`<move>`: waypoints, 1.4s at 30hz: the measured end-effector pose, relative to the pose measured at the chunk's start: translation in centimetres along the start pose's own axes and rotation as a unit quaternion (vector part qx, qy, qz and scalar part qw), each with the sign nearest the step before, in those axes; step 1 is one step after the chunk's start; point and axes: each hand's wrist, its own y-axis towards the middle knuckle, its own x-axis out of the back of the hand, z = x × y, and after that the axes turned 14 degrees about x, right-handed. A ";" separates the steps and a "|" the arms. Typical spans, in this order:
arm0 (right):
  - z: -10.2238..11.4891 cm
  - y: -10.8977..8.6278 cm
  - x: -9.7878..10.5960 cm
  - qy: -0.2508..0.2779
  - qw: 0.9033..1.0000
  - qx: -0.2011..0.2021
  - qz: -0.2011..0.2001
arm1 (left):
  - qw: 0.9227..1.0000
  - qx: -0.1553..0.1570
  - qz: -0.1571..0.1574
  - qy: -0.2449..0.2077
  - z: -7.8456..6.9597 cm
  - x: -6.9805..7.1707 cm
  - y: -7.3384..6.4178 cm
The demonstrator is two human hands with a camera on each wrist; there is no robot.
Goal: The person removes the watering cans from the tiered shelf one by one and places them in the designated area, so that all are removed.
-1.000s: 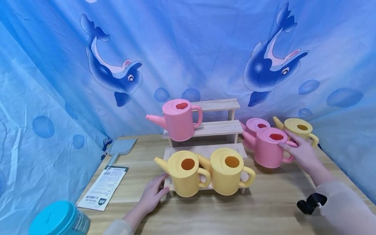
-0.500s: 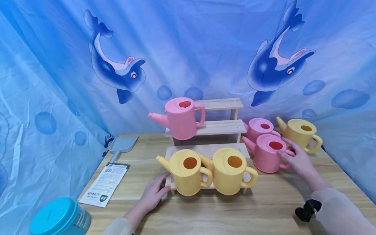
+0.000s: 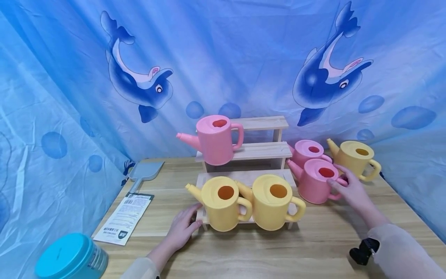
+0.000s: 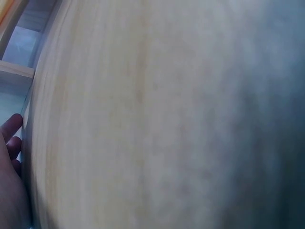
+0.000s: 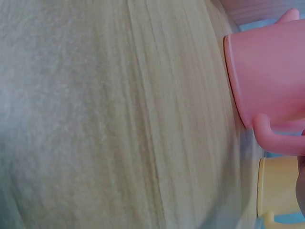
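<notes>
My right hand grips the handle of a pink watering can right of the wooden tiered stand. In the right wrist view, that can's base appears to meet the table. At the stand's lower left corner, my left hand holds the edge, thumb in front and fingers along the side. Two yellow watering cans, a left one and a right one, stand on the bottom step. Another pink watering can is higher up at the left, spout pointing left.
Behind the held can stand a pink can, partly hidden, and a yellow can. On the left lie a grey-blue dustpan and a white packet. A turquoise-lidded tub stands front left. A blue dolphin curtain encloses the table.
The pink can in my right hand has come down slightly beside the stand, then hardly moved. My left hand stays at the stand's corner. The head view has shifted a little.
</notes>
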 end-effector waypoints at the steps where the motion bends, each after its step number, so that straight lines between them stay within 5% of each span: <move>1: 0.0 0.0 0.0 -0.009 1.000 0.009 -0.002 | 1.000 0.001 0.000 -0.001 0.0 0.0 0.0; 9: 1.3 0.9 0.7 -0.064 0.997 0.044 -0.024 | 1.000 0.010 0.009 -0.006 -0.2 0.1 0.0; 20: 4.9 3.6 1.4 -0.050 0.998 0.043 -0.022 | 1.000 0.005 0.005 -0.004 -0.3 0.1 0.0; 35: 10.7 8.0 -0.7 -0.027 0.995 0.088 0.040 | 1.000 0.006 0.002 -0.003 -0.1 0.0 -0.1; 42: 13.8 9.9 -2.0 0.028 0.989 0.116 0.082 | 1.000 0.012 0.005 0.000 0.0 0.0 0.0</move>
